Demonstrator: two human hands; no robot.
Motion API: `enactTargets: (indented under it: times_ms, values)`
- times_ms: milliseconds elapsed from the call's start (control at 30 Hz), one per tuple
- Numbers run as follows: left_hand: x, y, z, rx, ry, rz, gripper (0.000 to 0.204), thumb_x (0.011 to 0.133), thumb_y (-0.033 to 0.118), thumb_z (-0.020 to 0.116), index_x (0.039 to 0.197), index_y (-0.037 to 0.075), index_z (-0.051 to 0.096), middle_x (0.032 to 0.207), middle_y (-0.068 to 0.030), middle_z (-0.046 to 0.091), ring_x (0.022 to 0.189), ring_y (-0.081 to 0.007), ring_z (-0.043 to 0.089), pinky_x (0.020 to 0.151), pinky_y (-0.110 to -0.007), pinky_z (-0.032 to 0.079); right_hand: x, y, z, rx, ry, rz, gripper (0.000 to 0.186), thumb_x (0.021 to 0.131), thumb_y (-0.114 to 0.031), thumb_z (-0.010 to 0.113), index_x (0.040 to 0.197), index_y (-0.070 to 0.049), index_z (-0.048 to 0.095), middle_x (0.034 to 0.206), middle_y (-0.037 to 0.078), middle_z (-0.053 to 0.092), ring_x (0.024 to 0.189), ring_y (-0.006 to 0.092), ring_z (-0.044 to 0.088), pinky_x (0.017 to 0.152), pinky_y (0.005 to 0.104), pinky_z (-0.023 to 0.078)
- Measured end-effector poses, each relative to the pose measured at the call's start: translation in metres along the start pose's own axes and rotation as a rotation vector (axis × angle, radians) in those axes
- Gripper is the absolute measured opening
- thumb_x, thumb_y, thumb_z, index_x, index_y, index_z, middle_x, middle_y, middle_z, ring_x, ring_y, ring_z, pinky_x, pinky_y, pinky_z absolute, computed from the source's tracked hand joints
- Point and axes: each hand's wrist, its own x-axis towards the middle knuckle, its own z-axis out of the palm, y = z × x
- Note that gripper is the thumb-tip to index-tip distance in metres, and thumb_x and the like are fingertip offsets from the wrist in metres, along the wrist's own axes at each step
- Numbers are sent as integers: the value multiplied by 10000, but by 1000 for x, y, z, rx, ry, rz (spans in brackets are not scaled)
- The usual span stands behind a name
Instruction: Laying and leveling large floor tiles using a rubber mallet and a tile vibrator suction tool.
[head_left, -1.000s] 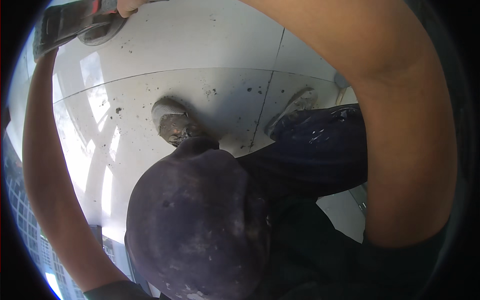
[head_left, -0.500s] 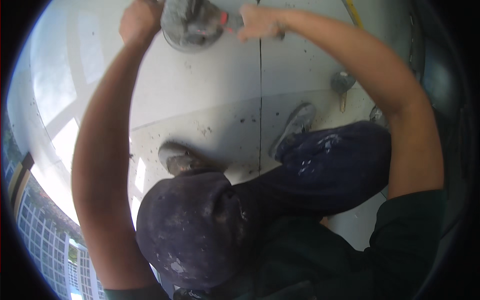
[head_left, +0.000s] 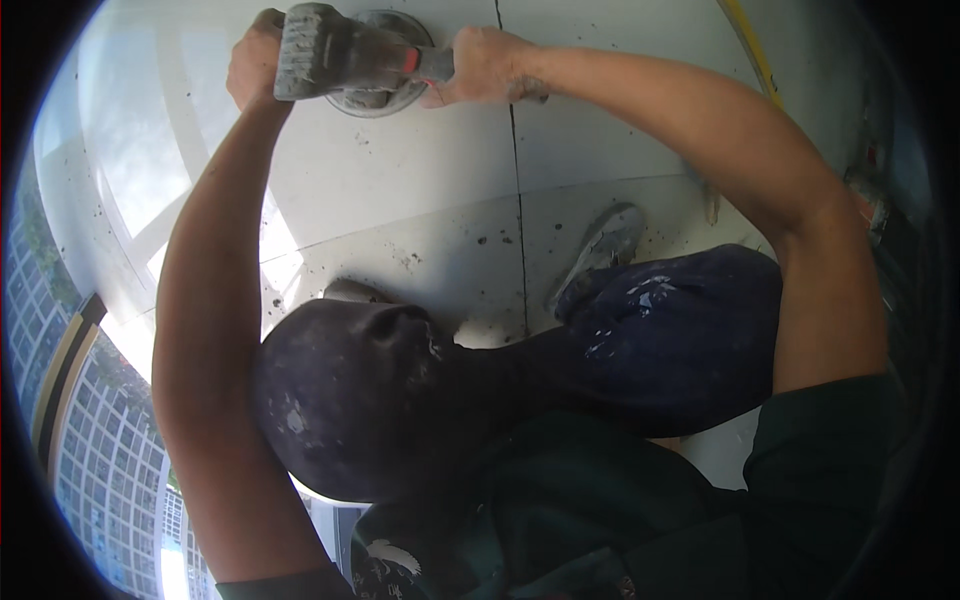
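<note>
A tile vibrator [head_left: 345, 55], a dusty grey power tool with a red detail, stands at the top left of the middle. Its round pad [head_left: 385, 104] rests on the pale floor tiles [head_left: 400, 170]. My right hand [head_left: 487, 65] is closed around the handle on its right side. At the tool's left end my left hand [head_left: 253, 60] is curled closed against it, with the fingers partly hidden. A dark seam between tiles runs down just right of the tool.
My knees, in dark stained trousers [head_left: 660, 310], and a grey shoe [head_left: 605, 255] are close below. A wooden handle [head_left: 712, 205] shows beside my right forearm. A yellow strip [head_left: 750, 50] lies at the upper right. Dark crumbs [head_left: 405, 260] dot the tiles.
The tile vibrator has shifted left in the picture and its body now points left, showing more of the round pad. Both hands moved with it. The mallet at right is now mostly behind my forearm.
</note>
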Motion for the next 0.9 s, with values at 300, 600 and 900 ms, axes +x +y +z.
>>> enactTargets:
  times_ms: [300, 600, 900]
  values:
    - [41, -94, 14, 97, 102, 104, 480, 838, 506, 702, 1211, 205, 697, 1118, -122, 740, 1077, -340, 692, 898, -446, 536, -21, -39, -25, 190, -91, 121, 611, 1032, -541, 448, 759, -28, 638, 660, 97, 512, 626, 241, 549, 597, 433, 464]
    - [23, -58, 16, 91, 37, 268, 479, 830, 507, 716, 1197, 200, 702, 1113, -110, 742, 1060, -331, 699, 892, -439, 542, -26, -23, -20, 122, -58, 100, 753, 1041, -651, 314, 696, -53, 616, 643, 91, 515, 603, 233, 543, 587, 425, 461]
    - [43, -86, 32, 183, 55, 171, 507, 819, 518, 729, 1201, 187, 697, 1117, -134, 740, 1073, -343, 695, 907, -452, 538, -30, -61, -11, -213, 78, 350, 751, 1028, -692, 308, 638, -99, 553, 600, 52, 470, 548, 198, 471, 549, 399, 427]
